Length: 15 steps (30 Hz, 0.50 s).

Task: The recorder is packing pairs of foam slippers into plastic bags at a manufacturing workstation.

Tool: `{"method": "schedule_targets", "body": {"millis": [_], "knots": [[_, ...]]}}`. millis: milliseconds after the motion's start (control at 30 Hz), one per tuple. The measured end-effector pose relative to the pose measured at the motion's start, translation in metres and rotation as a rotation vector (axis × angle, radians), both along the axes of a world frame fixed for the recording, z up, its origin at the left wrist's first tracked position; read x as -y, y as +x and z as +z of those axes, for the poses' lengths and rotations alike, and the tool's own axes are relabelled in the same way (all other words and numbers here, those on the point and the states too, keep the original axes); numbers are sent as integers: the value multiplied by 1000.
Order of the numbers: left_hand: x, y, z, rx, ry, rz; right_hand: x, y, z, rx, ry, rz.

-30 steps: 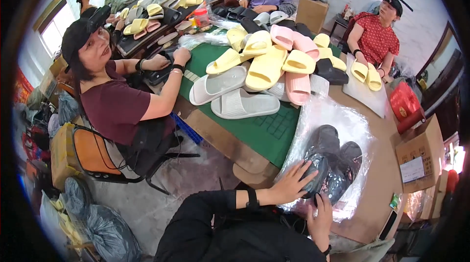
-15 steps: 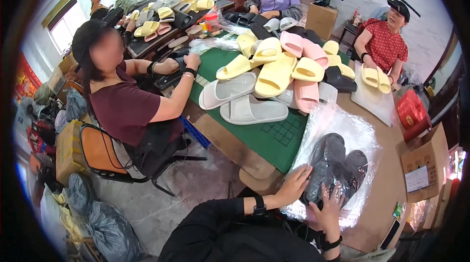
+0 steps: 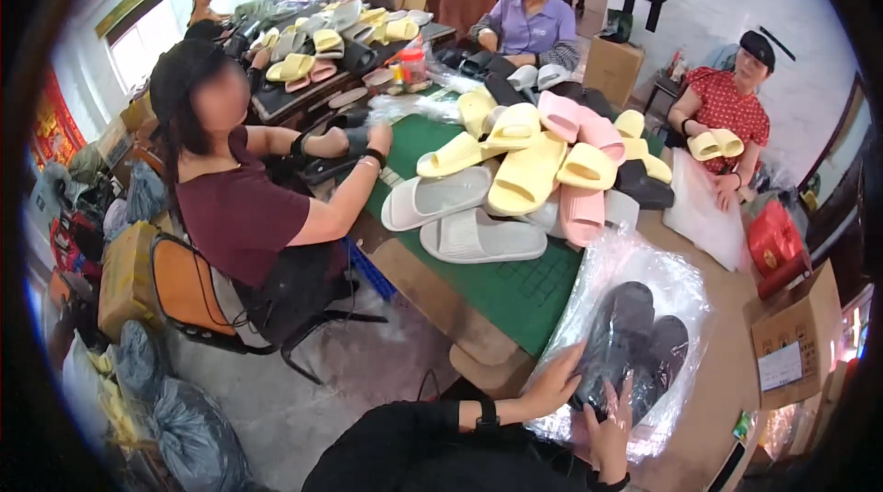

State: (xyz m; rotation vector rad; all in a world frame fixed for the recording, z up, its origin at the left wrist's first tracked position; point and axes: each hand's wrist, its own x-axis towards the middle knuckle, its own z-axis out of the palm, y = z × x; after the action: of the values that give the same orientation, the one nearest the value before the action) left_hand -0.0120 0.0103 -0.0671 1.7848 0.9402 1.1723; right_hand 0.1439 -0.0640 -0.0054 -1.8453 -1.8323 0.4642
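A pair of black slippers (image 3: 635, 313) lies on a clear plastic bag (image 3: 685, 285) at the table's near right; shiny film seems to cover at least their lower part. My left hand (image 3: 555, 382) rests along the left side of the pair, its fingers stretched out. On the near end of the slippers lies my right hand (image 3: 609, 432), its fingers spread apart. Neither hand is closed round anything. Beyond the bag is a pile of slippers: yellow ones (image 3: 526, 177), pink ones (image 3: 581, 214) and grey ones (image 3: 483, 236).
A green mat (image 3: 515, 294) covers part of the table. At the left, a co-worker in a maroon shirt (image 3: 244, 188) handles dark slippers; across, another in a red top (image 3: 731, 106) holds yellow slippers (image 3: 716, 143). An open carton (image 3: 791, 336) stands at the right edge.
The view has tilted up slightly, so the scene sits lower. My hands stay on the black slippers, with small finger shifts. The co-worker in red has raised the yellow slippers off a white sheet.
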Motion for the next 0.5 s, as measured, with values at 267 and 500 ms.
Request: {"method": "schedule_targets", "body": {"millis": [267,500], "knots": [[1,-4,-2,101,-355,25,36,21,-9,125,36,-270],[-6,-9,-5,162,-322,4,39,26,9,117,-39,-63]]}}
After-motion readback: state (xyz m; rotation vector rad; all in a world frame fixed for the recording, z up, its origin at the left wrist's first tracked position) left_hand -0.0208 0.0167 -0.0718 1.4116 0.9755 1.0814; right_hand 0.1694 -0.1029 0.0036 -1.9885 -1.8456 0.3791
